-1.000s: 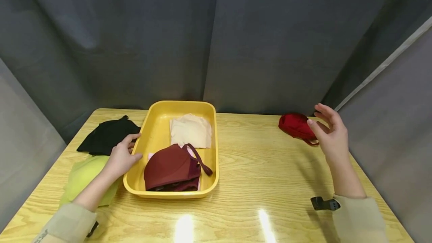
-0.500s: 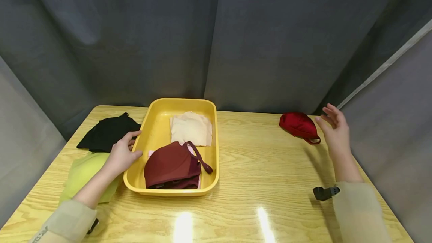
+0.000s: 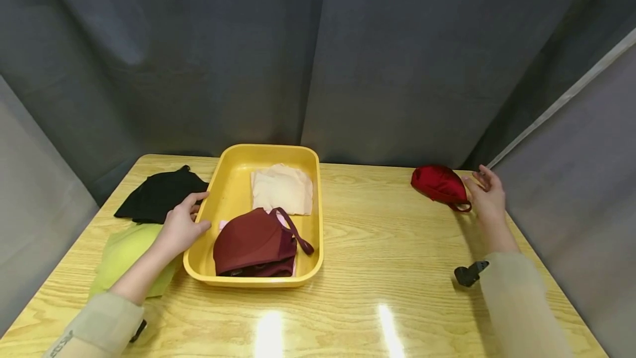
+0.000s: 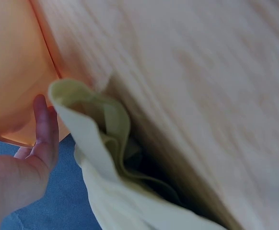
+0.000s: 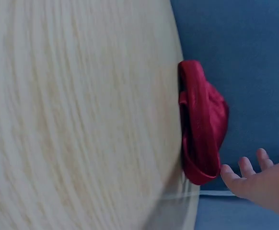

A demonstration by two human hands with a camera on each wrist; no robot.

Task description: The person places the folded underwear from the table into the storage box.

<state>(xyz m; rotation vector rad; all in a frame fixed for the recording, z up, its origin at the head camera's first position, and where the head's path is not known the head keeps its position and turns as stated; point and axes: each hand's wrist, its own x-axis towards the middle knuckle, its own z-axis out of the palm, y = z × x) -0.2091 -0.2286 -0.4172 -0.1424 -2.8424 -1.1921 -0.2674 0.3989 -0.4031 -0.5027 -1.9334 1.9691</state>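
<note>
My left hand grips the left rim of a yellow tray, its thumb over the rim and its fingers outside. Inside the tray, a folded maroon bra with a looped strap lies near the front, some pink cloth showing beneath it. Behind that is a folded cream cloth. At the far right a folded red satin bra lies near the table's back edge. My right hand is just right of it, fingers and thumb spread. In the right wrist view one fingertip is close beside the red bra; contact is unclear.
A black folded garment lies left of the tray, partly beneath my left hand in view. Nearer me is a yellow-green garment, partly hidden by my left forearm. Dark curtains rise behind the wooden table.
My right hand has come down and ended close to the red bra's right end. The left hand has stayed at the tray rim.
</note>
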